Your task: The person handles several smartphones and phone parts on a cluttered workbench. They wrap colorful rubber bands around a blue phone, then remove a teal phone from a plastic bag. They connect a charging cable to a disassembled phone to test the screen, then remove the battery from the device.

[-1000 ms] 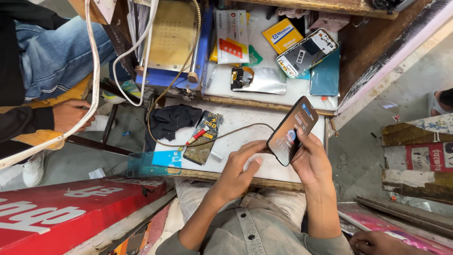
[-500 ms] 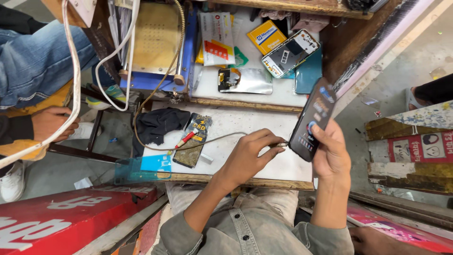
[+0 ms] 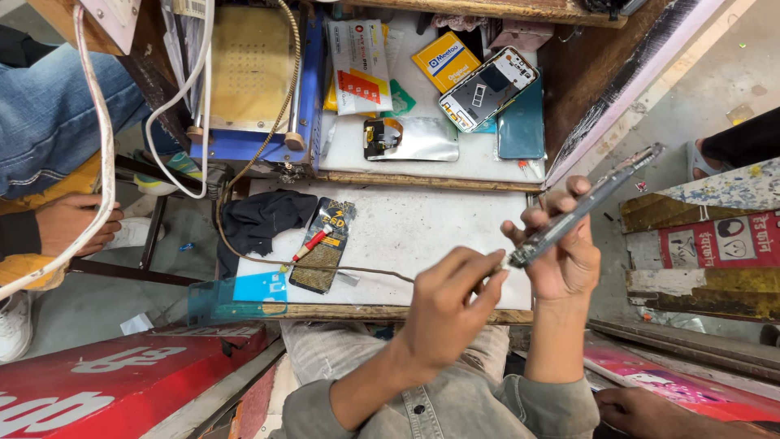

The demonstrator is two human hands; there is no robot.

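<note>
Head cam, looking straight down at a cramped repair setup. The right hand is closed around a phone, holding it edge-on to the camera so you mostly see its thin side, tilted up toward the right, off the right edge of the white table. The left hand is curled up with its fingertips pinched at the lower end of the phone, where a thin cable meets it. Can't tell whether it's actually gripping the plug or just pressing on it. That cable trails left across the table.

On the table, well to the left of the hands, there's a dark patterned pouch with a small red-handled tool lying across it, and just beside that a crumpled black cloth. A teal sheet hangs over the near left corner.

Further back, on a raised white shelf, sits an opened phone frame, a yellow box, a silvery pouch and a dark teal back cover. Left of that is a blue machine with a brass-coloured plate.

On the far left someone else is sitting in jeans, their hand resting on their knee.
</note>
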